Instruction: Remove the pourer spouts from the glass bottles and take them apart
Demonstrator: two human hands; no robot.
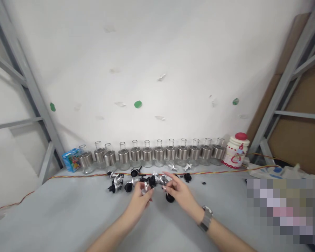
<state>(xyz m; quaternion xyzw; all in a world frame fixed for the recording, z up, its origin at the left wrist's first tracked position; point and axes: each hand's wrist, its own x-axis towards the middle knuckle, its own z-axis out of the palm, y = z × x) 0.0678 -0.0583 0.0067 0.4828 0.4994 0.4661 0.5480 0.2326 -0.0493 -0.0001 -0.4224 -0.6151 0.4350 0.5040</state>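
My left hand [141, 196] pinches a small silver spout-like piece [146, 187] between thumb and fingers, just above the grey table. Beside it, my right hand [179, 190] has its index finger stretched out and its thumb apart, close to a silver piece [162, 180] in the pile. I see no clear hold there. Around the hands lie several silver and black bottle-top parts, among them a black cap [170, 198] under my right hand, a black round part [152, 181] between the hands and a silver-and-black top [114, 188] to the left.
Several glass bottles with steel sleeves [147, 154] stand in a row along the white wall. A blue box [71, 160] is at the left end, a red-lidded jar [236, 152] at the right. A twisted red-yellow wire [94, 175] crosses the table. Power strips [275, 171] lie far right.
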